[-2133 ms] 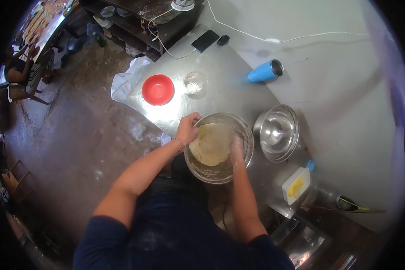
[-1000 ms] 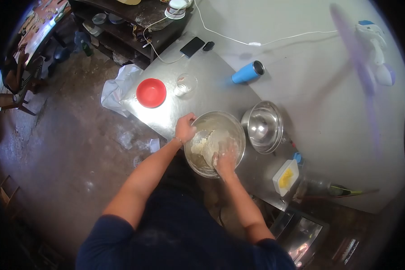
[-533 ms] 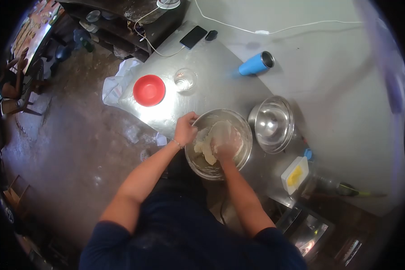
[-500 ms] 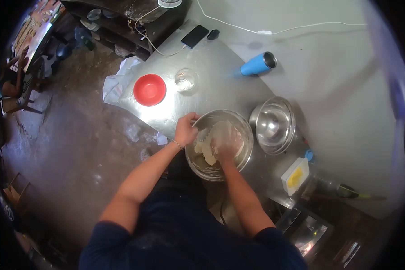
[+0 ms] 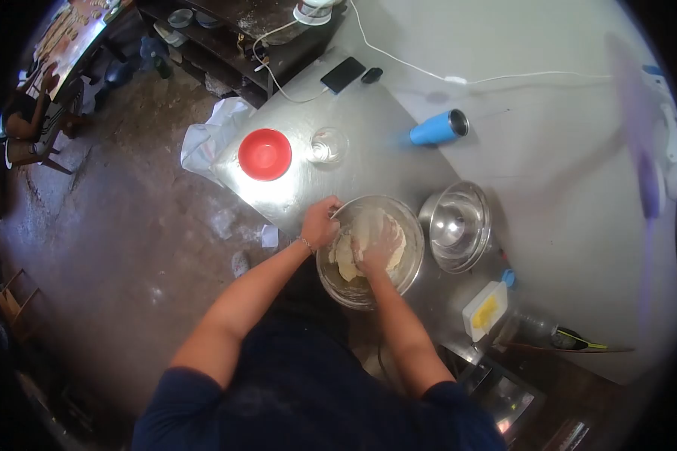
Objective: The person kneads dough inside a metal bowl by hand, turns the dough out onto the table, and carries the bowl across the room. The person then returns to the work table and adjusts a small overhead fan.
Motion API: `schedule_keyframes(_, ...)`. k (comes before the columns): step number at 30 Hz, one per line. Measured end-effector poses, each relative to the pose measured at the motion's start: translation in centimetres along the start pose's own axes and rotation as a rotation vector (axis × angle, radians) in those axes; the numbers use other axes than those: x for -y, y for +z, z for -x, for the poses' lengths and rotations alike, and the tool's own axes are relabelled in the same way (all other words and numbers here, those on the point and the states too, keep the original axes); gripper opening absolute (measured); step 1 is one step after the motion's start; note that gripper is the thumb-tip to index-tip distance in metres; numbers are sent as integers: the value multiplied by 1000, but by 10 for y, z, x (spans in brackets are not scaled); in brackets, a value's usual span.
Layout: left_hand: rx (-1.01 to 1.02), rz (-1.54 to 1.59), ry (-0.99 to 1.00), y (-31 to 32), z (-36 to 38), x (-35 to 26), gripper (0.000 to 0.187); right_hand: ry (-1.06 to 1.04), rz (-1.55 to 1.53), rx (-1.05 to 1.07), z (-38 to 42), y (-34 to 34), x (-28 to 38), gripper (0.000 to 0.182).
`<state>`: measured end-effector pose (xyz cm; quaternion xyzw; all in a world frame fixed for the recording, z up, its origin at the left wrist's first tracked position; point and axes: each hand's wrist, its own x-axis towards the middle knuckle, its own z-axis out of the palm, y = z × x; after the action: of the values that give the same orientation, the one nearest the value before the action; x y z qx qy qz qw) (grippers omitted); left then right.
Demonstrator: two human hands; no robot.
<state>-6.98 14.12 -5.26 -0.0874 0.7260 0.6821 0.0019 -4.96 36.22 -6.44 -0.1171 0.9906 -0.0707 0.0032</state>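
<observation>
A steel mixing bowl (image 5: 408,279) stands at the near edge of the metal table. My left hand (image 5: 321,223) is closed around its left rim. My right hand (image 5: 378,252) reaches down inside the bowl and touches pale dough (image 5: 346,259). Its fingers are blurred and partly hidden in the dough, so I cannot make out whether they grip it. Loose floury bits cling to the bowl's inner wall. Close by on the right is a second shiny steel bowl (image 5: 470,255), tilted and touching or nearly touching the first.
On the table (image 5: 368,113) are a red bowl (image 5: 265,155), a clear glass (image 5: 327,146), a phone (image 5: 343,75), a blue tumbler (image 5: 438,128) and a white tub (image 5: 483,312) with yellow contents. A white cable (image 5: 399,66) crosses the back. Another person (image 5: 26,116) sits far left.
The whole view has shifted slightly as my head moved. My right hand has moved a little within the dough, which lies in a changed shape. My left hand stays on the rim.
</observation>
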Motion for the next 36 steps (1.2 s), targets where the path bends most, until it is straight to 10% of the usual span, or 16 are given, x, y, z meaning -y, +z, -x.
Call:
schedule_keyframes(12, -90, 46, 24, 10, 1, 10, 20, 350, -55, 338, -15, -71, -2, 100)
schedule_keyframes(30, -61, -47, -6, 9, 4, 10, 40, 1009, -1901, 343, 27, 18, 9, 74)
schedule_keyframes(36, -44, -60, 17, 5, 4, -8, 32, 901, -2128, 376, 32, 23, 13, 74)
